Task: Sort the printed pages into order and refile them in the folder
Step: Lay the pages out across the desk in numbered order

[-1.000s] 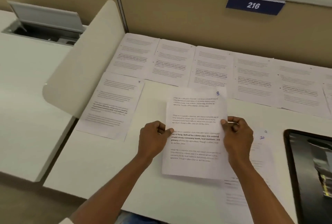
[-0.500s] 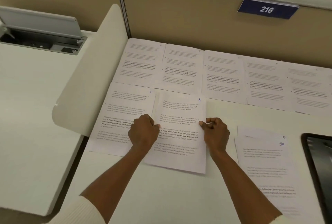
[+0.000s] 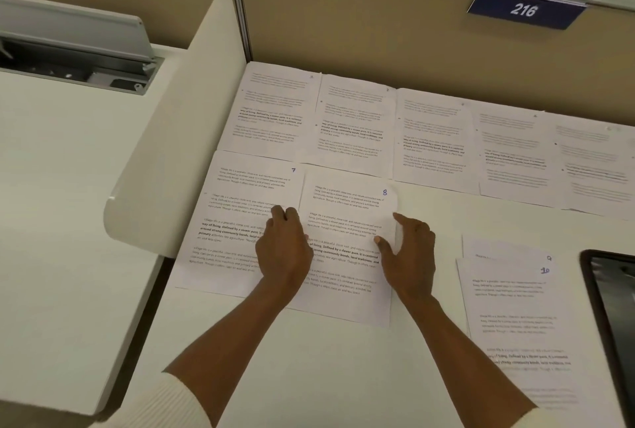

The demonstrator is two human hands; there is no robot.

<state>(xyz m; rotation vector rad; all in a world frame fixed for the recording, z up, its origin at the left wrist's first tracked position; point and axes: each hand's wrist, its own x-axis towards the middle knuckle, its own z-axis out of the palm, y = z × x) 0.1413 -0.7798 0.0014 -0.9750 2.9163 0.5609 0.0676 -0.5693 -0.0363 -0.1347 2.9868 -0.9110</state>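
Fingers of the left hand curl at one edge of page 8, grip hidden, the right hand spread opposite; the sheet, lying beside page 7, wants squaring before release.

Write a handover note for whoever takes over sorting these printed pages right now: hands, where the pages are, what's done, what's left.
Left hand: fingers bent on the left edge of the white printed sheet marked 8; grip unclear.
Right hand: open, thumb on that sheet's right edge.
Sheet 8 lies flat on the white desk, right of the sheet marked 7 and below the back row of sheets.
The sheet marked 10 covers most of sheet 9, off to the right.
Done: 7 and 8 laid side by side.
Left: place 9 and 10, gather all, refile. No folder clearly in view.
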